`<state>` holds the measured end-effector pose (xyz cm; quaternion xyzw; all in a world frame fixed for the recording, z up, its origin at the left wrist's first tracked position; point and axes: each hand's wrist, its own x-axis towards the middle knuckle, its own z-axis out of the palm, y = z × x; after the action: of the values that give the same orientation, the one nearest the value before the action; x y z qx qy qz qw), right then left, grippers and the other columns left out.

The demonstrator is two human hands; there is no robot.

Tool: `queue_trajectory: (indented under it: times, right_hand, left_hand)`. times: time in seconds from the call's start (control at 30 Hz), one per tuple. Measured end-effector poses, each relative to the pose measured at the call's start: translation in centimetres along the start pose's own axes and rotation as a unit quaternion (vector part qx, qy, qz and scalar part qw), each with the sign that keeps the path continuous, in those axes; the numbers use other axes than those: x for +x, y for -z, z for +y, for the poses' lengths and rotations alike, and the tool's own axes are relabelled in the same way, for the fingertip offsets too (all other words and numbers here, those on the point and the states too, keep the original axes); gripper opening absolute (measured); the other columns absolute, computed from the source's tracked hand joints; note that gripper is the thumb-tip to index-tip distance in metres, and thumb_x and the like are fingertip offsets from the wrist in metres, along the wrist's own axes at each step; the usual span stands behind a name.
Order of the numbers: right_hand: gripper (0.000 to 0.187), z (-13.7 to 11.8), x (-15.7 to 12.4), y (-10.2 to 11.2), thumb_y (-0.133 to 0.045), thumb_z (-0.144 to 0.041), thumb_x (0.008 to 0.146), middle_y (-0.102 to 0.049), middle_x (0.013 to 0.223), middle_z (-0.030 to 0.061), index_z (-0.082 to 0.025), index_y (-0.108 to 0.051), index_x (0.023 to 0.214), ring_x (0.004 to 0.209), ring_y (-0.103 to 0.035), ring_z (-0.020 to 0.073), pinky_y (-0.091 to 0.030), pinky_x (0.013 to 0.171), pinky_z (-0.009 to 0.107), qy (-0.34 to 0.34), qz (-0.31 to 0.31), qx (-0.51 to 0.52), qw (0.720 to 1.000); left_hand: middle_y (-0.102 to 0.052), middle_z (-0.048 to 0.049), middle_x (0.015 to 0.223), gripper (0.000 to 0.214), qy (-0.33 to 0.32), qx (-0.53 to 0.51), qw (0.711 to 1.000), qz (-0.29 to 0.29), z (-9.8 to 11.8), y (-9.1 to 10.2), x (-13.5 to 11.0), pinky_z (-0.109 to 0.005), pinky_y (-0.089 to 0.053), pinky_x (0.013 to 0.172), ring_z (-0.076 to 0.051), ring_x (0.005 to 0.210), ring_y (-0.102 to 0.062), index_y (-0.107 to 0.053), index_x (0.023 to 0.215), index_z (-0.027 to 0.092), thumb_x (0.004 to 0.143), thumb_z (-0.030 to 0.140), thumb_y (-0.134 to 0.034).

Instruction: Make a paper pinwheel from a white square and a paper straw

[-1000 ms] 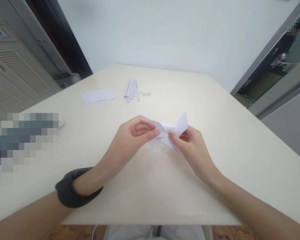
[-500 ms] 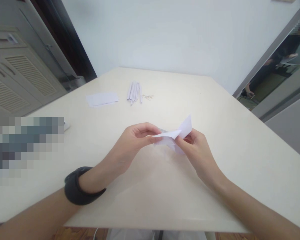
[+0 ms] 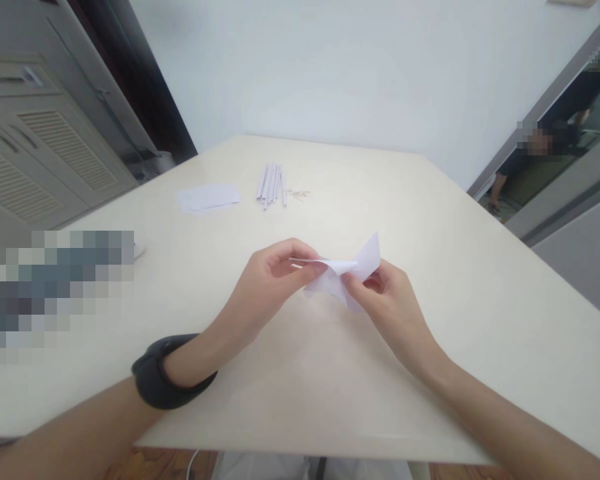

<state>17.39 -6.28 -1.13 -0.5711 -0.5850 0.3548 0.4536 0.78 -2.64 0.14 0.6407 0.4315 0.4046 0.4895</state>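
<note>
A sheet of white paper [image 3: 365, 261], bent and partly curled, is held just above the table between both hands. My left hand [image 3: 275, 270] pinches its left part between thumb and fingers; a thin edge of the paper shows between them. Thumb on the near side, my right hand [image 3: 380, 287] grips the other end, where one corner stands up. Some of the right fingers are hidden behind the sheet. A black band [image 3: 167, 373] is on the left wrist.
Several rolled white paper sticks [image 3: 271, 185] lie towards the back of the table [image 3: 430, 213], beside a few small tan bands [image 3: 299, 194]. Flat white sheets [image 3: 209, 197] are left of them. A blurred-out object [image 3: 45, 287] sits at the left. Beyond the opening at right are people [image 3: 555, 140].
My left fingers have shifted on the paper, and its left edge now curls between thumb and fingers. My right thumb has moved slightly left. At the right, a person has leaned down.
</note>
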Motion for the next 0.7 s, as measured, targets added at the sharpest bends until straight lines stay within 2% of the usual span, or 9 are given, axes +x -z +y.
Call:
queue_trajectory:
  times: [0.3, 0.43, 0.57, 0.7]
  right_hand:
    - [0.013, -0.02, 0.09, -0.06, -0.052, -0.027, 0.082, -0.063, 0.080, 0.0030, -0.017, -0.060, 0.083, 0.070, -0.055, 0.0160, -0.041, 0.060, 0.026, 0.002, 0.001, -0.002, 1.000]
    - [0.015, -0.01, 0.08, 0.18, -0.051, -0.030, 0.084, -0.062, 0.080, 0.0023, -0.018, -0.059, 0.083, 0.072, -0.054, 0.0158, -0.041, 0.062, 0.026, 0.002, -0.001, 0.002, 1.000]
    - [0.017, 0.07, 0.17, 0.38, -0.049, -0.033, 0.086, -0.062, 0.083, 0.0036, -0.018, -0.059, 0.085, 0.075, -0.054, 0.0166, -0.041, 0.064, 0.027, -0.001, 0.001, 0.009, 1.000]
    - [0.016, 0.27, 0.21, 0.32, -0.050, -0.031, 0.085, -0.063, 0.085, 0.0043, -0.018, -0.059, 0.087, 0.076, -0.055, 0.0171, -0.041, 0.064, 0.028, 0.000, -0.001, 0.023, 1.000]
  left_hand:
    - [-0.060, 0.0017, 0.066, 0.020, 0.002, -0.007, 1.000, -0.005, 0.02, -0.04, -0.13, -0.026, -0.043, 0.061, -0.015, 0.065, -0.056, -0.058, 0.069, 0.021, 0.075, 0.040, -0.063]
    - [-0.065, -0.0001, 0.076, 0.015, -0.011, -0.034, 0.999, -0.006, -0.05, -0.10, 0.03, -0.026, -0.045, 0.069, -0.017, 0.075, -0.059, -0.064, 0.074, 0.021, 0.077, 0.036, -0.063]
    - [-0.067, -0.0013, 0.089, 0.010, -0.013, -0.071, 0.996, -0.046, -0.30, -0.21, 0.22, -0.026, -0.046, 0.078, -0.017, 0.086, -0.060, -0.067, 0.080, 0.021, 0.077, 0.030, -0.065]
    - [-0.066, -0.0021, 0.093, 0.011, -0.006, -0.082, 0.994, -0.070, -0.55, -0.20, 0.22, -0.026, -0.047, 0.078, -0.018, 0.091, -0.061, -0.065, 0.082, 0.020, 0.074, 0.027, -0.069]
